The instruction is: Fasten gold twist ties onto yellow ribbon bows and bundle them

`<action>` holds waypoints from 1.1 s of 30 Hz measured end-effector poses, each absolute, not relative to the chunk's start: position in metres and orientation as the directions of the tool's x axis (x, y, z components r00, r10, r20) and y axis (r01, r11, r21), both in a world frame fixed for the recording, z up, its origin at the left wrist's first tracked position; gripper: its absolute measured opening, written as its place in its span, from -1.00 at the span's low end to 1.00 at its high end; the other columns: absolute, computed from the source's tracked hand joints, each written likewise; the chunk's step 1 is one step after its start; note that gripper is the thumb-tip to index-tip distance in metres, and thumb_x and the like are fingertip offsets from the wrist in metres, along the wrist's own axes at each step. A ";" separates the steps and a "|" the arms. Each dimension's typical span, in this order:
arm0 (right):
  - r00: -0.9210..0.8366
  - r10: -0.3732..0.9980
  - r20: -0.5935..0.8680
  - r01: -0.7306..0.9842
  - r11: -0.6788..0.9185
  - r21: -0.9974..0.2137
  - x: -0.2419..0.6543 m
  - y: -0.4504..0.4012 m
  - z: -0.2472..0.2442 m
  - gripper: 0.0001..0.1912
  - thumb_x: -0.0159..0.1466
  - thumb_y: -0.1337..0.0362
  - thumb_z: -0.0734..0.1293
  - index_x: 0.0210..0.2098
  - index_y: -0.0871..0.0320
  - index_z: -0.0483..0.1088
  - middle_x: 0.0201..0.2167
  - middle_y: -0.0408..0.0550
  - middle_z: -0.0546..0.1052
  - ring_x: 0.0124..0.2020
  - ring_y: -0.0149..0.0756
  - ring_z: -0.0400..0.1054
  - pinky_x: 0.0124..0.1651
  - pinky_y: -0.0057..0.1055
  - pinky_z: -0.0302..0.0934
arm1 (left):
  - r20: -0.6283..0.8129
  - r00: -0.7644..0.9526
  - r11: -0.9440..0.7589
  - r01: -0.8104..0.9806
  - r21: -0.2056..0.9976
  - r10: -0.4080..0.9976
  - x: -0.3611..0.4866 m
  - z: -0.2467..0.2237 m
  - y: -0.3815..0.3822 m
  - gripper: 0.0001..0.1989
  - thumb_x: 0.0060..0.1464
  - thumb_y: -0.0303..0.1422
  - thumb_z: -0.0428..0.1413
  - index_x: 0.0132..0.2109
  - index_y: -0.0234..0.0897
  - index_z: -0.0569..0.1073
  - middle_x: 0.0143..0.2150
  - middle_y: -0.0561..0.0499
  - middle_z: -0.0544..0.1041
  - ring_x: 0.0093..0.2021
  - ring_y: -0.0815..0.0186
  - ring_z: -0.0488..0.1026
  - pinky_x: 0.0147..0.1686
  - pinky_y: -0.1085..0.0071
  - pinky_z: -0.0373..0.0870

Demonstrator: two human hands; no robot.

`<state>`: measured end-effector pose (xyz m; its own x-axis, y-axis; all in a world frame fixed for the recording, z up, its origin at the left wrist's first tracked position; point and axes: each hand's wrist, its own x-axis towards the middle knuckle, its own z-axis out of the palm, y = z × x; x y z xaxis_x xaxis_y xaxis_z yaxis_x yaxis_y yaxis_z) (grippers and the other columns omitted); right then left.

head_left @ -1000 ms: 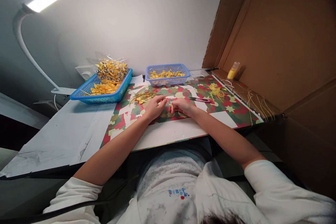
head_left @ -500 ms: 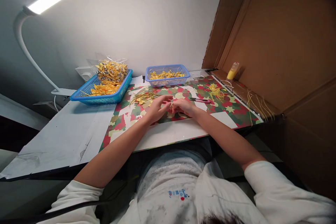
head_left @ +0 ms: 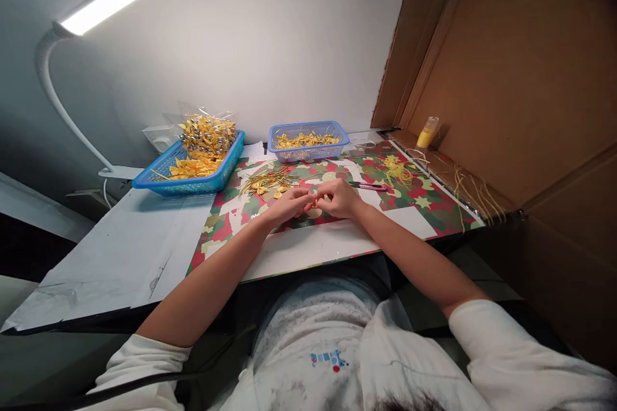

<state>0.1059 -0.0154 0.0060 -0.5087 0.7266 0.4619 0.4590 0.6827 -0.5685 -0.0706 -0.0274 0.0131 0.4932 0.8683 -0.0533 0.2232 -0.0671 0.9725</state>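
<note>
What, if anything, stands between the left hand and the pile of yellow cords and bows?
Nothing visible does. The pile of yellow cords and bows lies just beyond the left hand, on the patterned sheet. The large blue basket stands to the pile's left, the small blue basket farther back.

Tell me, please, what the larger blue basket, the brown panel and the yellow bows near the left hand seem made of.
Larger blue basket: probably glossy plastic; perforated walls, shiny rim. Brown panel: likely matte cardboard; ragged edge, fold lines. Yellow bows: perhaps fabric ribbon, by their flared shape; finish too small to tell.
</note>
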 end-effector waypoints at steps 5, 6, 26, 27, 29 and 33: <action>-0.512 0.730 0.452 0.472 0.679 -0.562 0.112 -0.015 0.008 -0.88 0.03 0.27 0.28 -0.58 0.18 0.34 -0.61 -0.17 0.40 -0.56 -0.46 0.14 -0.42 -0.47 0.01 | 0.000 0.458 -0.111 0.215 0.970 0.889 -0.073 0.011 -0.025 -0.59 -0.04 -0.04 0.16 -0.50 -0.29 0.27 -0.61 0.18 0.13 -0.62 0.54 0.01 -0.62 0.54 -0.06; -0.513 0.734 0.446 0.464 0.674 -0.575 0.113 -0.015 0.009 -0.89 0.02 0.26 0.29 -0.56 0.17 0.35 -0.60 -0.17 0.41 -0.57 -0.46 0.15 -0.43 -0.48 0.02 | 0.009 0.452 -0.113 0.204 0.972 0.892 -0.073 0.011 -0.025 -0.59 -0.04 -0.04 0.15 -0.50 -0.28 0.26 -0.61 0.18 0.12 -0.61 0.53 0.00 -0.62 0.54 -0.06; -0.487 0.788 0.377 0.619 0.616 -0.488 0.110 -0.018 0.011 -0.81 0.19 0.31 0.20 -0.48 0.17 0.40 -0.60 -0.14 0.38 -0.52 -0.39 0.17 -0.39 -0.44 -0.05 | 0.237 0.470 -0.422 0.339 0.841 0.850 -0.076 0.007 -0.017 -0.53 0.06 0.04 0.06 -0.39 -0.32 0.49 -0.43 0.00 0.48 -0.41 0.36 0.34 -0.41 0.48 0.26; -0.482 0.790 0.380 0.631 0.613 -0.475 0.110 -0.018 0.011 -0.81 0.18 0.32 0.19 -0.48 0.17 0.40 -0.59 -0.13 0.39 -0.51 -0.38 0.17 -0.39 -0.44 -0.06 | 0.226 0.473 -0.412 0.336 0.847 0.851 -0.076 0.007 -0.017 -0.54 0.07 0.03 0.06 -0.38 -0.33 0.50 -0.42 -0.01 0.50 -0.40 0.35 0.36 -0.39 0.48 0.28; -0.472 0.793 0.385 0.645 0.609 -0.463 0.110 -0.017 0.010 -0.83 0.17 0.32 0.20 -0.50 0.16 0.39 -0.59 -0.13 0.40 -0.51 -0.38 0.16 -0.40 -0.44 -0.06 | 0.209 0.477 -0.395 0.331 0.857 0.854 -0.076 0.007 -0.018 -0.55 0.07 0.02 0.06 -0.35 -0.33 0.51 -0.40 -0.02 0.51 -0.39 0.34 0.37 -0.39 0.47 0.28; -0.461 0.785 0.414 0.633 0.617 -0.468 0.112 -0.016 0.010 -0.82 0.16 0.32 0.19 -0.52 0.16 0.36 -0.59 -0.13 0.39 -0.53 -0.39 0.15 -0.40 -0.45 -0.04 | 0.206 0.434 -0.379 0.363 0.851 0.877 -0.075 0.008 -0.019 -0.58 0.05 -0.01 0.09 -0.40 -0.33 0.49 -0.46 0.01 0.45 -0.45 0.38 0.31 -0.46 0.49 0.21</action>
